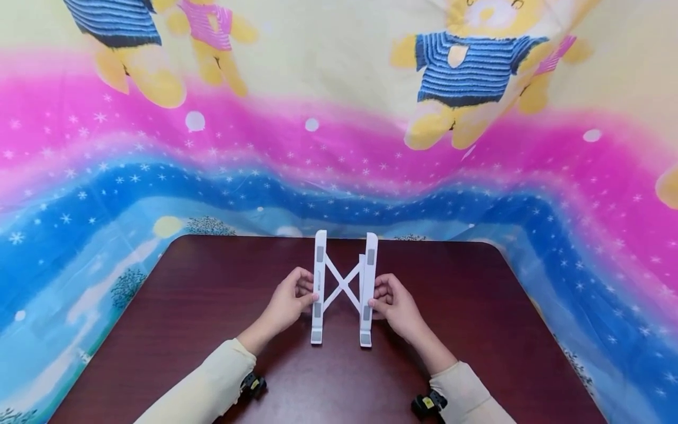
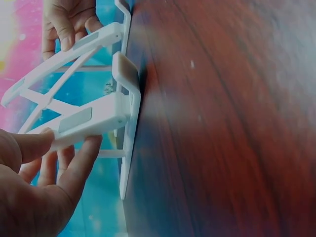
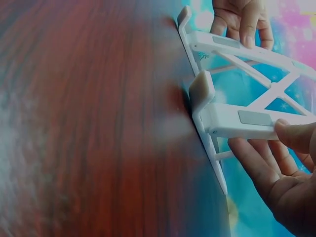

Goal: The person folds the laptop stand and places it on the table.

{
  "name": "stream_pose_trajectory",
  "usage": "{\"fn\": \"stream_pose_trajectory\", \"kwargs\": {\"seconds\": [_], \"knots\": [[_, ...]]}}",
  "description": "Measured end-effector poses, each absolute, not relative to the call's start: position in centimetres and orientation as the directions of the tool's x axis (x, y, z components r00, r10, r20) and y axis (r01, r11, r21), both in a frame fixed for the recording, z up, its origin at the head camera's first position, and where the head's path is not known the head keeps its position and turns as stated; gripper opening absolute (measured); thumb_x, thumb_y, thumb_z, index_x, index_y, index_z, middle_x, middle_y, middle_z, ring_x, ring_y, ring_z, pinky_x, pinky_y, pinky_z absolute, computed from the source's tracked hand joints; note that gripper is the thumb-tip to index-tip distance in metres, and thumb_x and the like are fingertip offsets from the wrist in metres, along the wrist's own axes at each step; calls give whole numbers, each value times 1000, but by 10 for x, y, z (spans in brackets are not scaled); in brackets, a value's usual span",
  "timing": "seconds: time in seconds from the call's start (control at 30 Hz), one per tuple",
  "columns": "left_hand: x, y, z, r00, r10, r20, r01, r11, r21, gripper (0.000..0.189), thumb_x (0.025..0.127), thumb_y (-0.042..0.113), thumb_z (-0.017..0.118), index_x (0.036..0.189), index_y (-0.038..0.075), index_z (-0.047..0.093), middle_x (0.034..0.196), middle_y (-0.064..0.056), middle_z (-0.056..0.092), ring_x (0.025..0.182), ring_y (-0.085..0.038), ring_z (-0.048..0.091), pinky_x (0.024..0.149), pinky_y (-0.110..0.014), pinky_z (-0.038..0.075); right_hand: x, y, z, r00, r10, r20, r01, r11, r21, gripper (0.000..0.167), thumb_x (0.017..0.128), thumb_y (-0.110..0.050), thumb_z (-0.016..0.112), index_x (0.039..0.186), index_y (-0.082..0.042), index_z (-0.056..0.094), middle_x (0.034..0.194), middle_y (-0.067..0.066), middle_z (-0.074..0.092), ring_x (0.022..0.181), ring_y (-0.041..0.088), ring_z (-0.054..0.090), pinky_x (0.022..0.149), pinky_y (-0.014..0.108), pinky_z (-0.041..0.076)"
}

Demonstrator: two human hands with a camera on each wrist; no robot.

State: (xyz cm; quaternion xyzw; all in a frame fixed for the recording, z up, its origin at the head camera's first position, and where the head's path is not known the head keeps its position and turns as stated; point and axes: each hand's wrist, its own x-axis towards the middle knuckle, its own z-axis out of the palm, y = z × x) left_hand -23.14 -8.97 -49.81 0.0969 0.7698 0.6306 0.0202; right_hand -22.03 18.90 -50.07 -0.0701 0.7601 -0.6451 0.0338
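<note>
A white folding laptop stand (image 1: 319, 281) stands on the dark table, two long side rails joined by an X-shaped brace (image 1: 344, 285). Grey pads line the top of each rail, and upturned lips show at the near ends in both wrist views. My left hand (image 1: 290, 299) pinches the left rail (image 2: 84, 118), thumb on top and fingers underneath. On the other side, my right hand (image 1: 396, 303) grips the right rail (image 3: 247, 121) the same way. The rails are spread apart, with the brace opened between them.
The dark reddish-brown wooden table (image 1: 222, 259) has rounded far corners. Behind and beside it hangs a cloth (image 1: 339, 153) printed with bears and snowflakes. Black wrist cameras (image 1: 254, 386) are strapped near the cuffs of the pale sleeves (image 1: 212, 377).
</note>
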Motion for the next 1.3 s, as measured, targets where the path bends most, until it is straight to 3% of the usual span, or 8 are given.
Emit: {"fn": "stream_pose_trajectory", "kwargs": {"seconds": [0.8, 1.3], "knots": [[-230, -89, -497, -983, 171, 71, 96, 139, 986, 32, 90, -10, 70, 114, 6, 58, 102, -17, 62, 83, -22, 64, 68, -56, 62, -224, 185, -497, -986, -163, 24, -53, 176, -983, 35, 92, 11, 67, 120, -8, 55, 99, 20, 61, 83, 28, 65, 71, 50, 63], [-232, -76, -495, -979, 173, 108, 136, 156, 978, 32, 89, -11, 70, 113, 6, 59, 100, -17, 63, 81, -21, 65, 63, -53, 62, -223, 179, -498, -982, -178, 54, -80, 142, -987, 36, 91, 11, 67, 120, -4, 52, 99, 23, 59, 82, 27, 65, 70, 51, 63]]}}
